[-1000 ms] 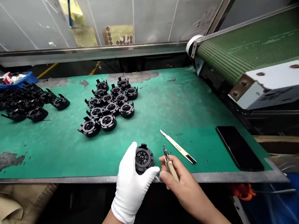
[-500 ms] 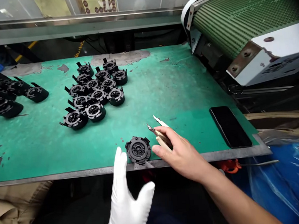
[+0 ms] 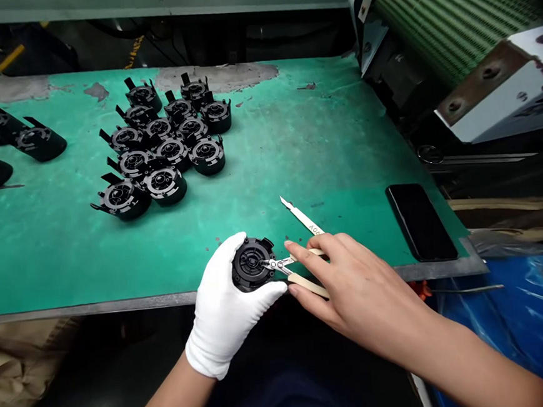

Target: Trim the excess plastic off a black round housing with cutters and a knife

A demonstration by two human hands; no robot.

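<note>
A round black plastic part [image 3: 252, 260] with ribs and edge tabs is at the table's front edge. My left hand [image 3: 229, 298], in a white glove, is wrapped round its left and near sides. My right hand [image 3: 347, 273], bare, grips small nippers [image 3: 300, 276] with cream handles. Their handles are spread, and the metal jaws rest over the right part of the black part's face. Whether the jaws are closed on anything is too small to tell. Just beyond my right hand lies a craft knife [image 3: 303, 216] with a cream handle, its blade pointing away.
Several similar black parts [image 3: 161, 181] stand grouped at the back left of the green table [image 3: 268, 166]. More black parts [image 3: 41, 140] are at the far left. A phone [image 3: 421, 223] lies right. A green conveyor belt [image 3: 454, 13] overhangs the back right corner.
My left hand has moved up from below the edge and closed round the black part. My right hand has brought the nippers onto its face and spread the handles. The view has tilted down.
</note>
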